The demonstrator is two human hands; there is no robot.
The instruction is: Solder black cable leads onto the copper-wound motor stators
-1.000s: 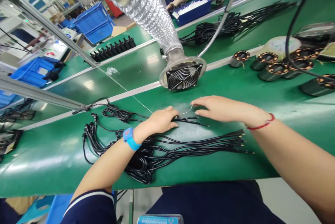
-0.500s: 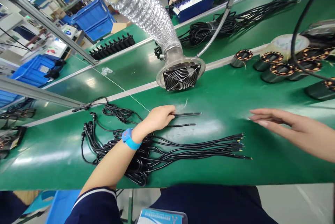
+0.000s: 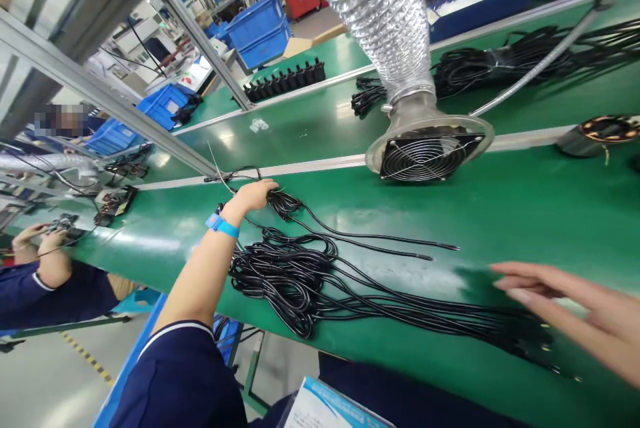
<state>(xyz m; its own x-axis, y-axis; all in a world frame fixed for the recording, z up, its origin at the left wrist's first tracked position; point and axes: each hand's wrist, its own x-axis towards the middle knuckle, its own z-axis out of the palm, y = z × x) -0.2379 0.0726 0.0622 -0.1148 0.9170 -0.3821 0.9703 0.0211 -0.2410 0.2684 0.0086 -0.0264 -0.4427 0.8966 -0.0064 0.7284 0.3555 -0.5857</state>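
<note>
My left hand (image 3: 256,193), with a blue wrist strap (image 3: 223,225), is at the upper left of a small coil of black cable (image 3: 284,205). Its fingers look closed together, but what they pinch is hidden. A thin pale strand (image 3: 220,165) runs down to this hand. Two cable ends from the coil stretch right across the mat. Closer to me lies a bigger heap of looped black cables (image 3: 285,275), their ends fanned to the right. My right hand (image 3: 575,311) hovers over those ends, fingers outstretched, holding nothing.
A fan hood (image 3: 427,155) on a foil duct hangs over the green bench. At right stands a motor stator (image 3: 597,135); behind the rail lies another cable bundle (image 3: 480,68). Metal posts (image 3: 200,48) rise at left. A co-worker sits at far left; another's hand shows across the bench.
The view has turned left. My left hand has moved left from the loose cable ends to the small coil. My right hand stays open, now near the ends of the cable heap.
</note>
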